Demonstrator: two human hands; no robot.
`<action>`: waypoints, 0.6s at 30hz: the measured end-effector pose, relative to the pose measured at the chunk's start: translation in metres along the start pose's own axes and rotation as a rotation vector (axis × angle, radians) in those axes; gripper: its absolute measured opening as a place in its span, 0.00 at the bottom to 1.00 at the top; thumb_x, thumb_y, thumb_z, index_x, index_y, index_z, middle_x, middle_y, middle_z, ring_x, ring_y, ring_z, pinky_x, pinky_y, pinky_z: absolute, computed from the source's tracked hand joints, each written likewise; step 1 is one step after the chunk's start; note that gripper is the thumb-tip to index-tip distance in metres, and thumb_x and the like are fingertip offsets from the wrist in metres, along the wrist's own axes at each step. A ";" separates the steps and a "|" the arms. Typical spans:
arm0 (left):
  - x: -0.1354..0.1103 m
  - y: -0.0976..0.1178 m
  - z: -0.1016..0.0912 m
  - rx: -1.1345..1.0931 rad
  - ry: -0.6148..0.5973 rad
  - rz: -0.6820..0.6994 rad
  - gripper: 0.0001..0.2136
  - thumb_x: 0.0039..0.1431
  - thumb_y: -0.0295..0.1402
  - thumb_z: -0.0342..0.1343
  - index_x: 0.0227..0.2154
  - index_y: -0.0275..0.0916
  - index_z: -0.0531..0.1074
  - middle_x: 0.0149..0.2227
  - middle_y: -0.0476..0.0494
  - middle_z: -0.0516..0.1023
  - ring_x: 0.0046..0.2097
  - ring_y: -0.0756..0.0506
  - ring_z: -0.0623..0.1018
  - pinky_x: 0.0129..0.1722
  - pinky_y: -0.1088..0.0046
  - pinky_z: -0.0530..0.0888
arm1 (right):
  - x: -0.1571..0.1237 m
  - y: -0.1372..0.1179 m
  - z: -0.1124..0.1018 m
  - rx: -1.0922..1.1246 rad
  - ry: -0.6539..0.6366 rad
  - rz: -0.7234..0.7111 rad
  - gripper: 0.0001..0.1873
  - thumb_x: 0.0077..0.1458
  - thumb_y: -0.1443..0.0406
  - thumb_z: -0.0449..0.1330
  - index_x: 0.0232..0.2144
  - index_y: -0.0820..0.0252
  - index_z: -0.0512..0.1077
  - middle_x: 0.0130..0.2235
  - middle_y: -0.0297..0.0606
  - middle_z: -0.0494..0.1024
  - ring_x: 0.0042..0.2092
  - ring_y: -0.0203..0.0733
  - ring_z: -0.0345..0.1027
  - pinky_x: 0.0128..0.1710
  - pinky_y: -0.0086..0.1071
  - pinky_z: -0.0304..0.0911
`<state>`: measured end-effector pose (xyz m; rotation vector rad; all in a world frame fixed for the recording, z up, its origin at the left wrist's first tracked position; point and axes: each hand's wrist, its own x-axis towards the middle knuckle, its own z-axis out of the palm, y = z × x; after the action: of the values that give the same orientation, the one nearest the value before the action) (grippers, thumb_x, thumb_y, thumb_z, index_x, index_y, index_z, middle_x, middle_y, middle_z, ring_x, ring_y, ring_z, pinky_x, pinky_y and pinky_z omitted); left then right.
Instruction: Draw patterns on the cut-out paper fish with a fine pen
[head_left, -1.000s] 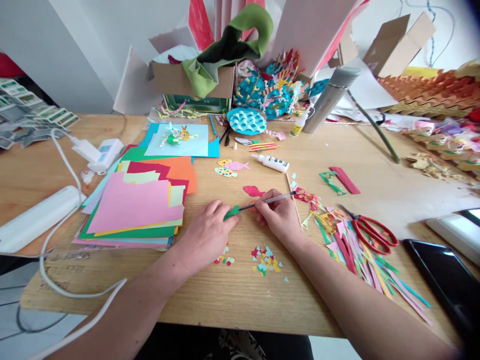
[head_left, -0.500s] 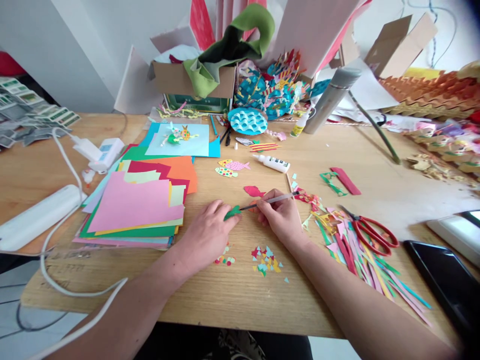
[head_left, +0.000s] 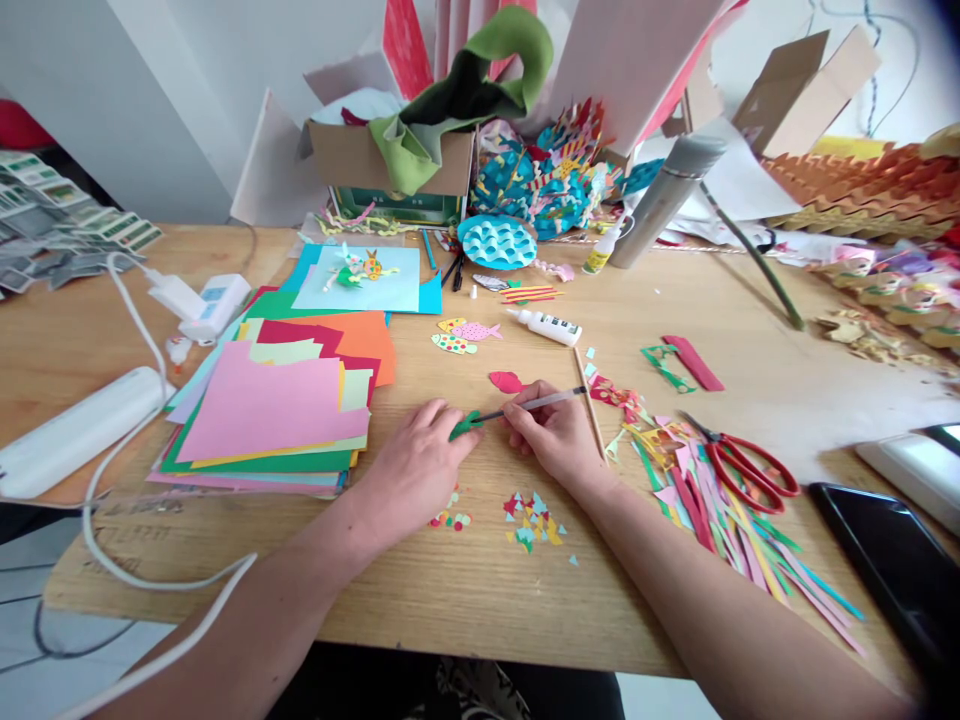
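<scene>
My left hand [head_left: 420, 455] rests on the table, closed, its fingertips holding a small green paper fish [head_left: 466, 425] down. Pinched in my right hand [head_left: 551, 430] is a thin pen refill [head_left: 551, 399], its dark tip touching the green fish. Just beyond my right hand lies a red paper fish [head_left: 506, 382]. Farther off are a pink dotted paper fish [head_left: 477, 331] and a pale one with coloured dots [head_left: 454, 344]. A white glue bottle [head_left: 551, 327] lies on its side behind them. Small paper triangles [head_left: 534, 522] and dots [head_left: 452, 520] are scattered nearer me.
Stacked coloured paper [head_left: 270, 410] stands left of my left hand. Red-handled scissors [head_left: 746, 468] lie among paper strips [head_left: 739, 550] on the right, near a phone [head_left: 889, 570]. A thin wooden stick [head_left: 590, 405] lies beside my right wrist. A grey flask [head_left: 667, 200] leans at the back.
The pen refill has shifted slightly at the green fish, and my right fingers have curled in a little. My left hand stays in place.
</scene>
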<state>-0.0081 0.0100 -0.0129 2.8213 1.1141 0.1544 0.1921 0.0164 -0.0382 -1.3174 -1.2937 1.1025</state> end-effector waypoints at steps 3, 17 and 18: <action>0.001 0.001 0.000 0.002 -0.003 -0.002 0.20 0.60 0.20 0.50 0.54 0.35 0.73 0.52 0.35 0.71 0.57 0.36 0.66 0.58 0.54 0.69 | 0.000 0.000 0.000 -0.022 0.002 0.001 0.12 0.51 0.57 0.64 0.26 0.58 0.67 0.16 0.29 0.70 0.16 0.33 0.61 0.16 0.26 0.56; 0.001 0.000 0.000 0.001 0.008 0.008 0.22 0.58 0.19 0.51 0.55 0.35 0.72 0.52 0.36 0.71 0.58 0.36 0.66 0.59 0.55 0.68 | 0.000 -0.004 0.000 -0.024 0.077 0.028 0.10 0.49 0.60 0.62 0.25 0.57 0.65 0.17 0.29 0.70 0.17 0.34 0.62 0.16 0.27 0.57; 0.001 0.000 0.000 0.001 0.007 0.008 0.22 0.58 0.19 0.51 0.55 0.34 0.72 0.52 0.36 0.71 0.58 0.37 0.66 0.59 0.55 0.68 | 0.000 -0.005 -0.001 -0.028 0.082 0.031 0.10 0.49 0.60 0.62 0.25 0.57 0.65 0.17 0.29 0.70 0.17 0.34 0.63 0.16 0.27 0.56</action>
<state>-0.0071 0.0106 -0.0131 2.8287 1.1057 0.1646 0.1920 0.0161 -0.0336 -1.3931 -1.2362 1.0439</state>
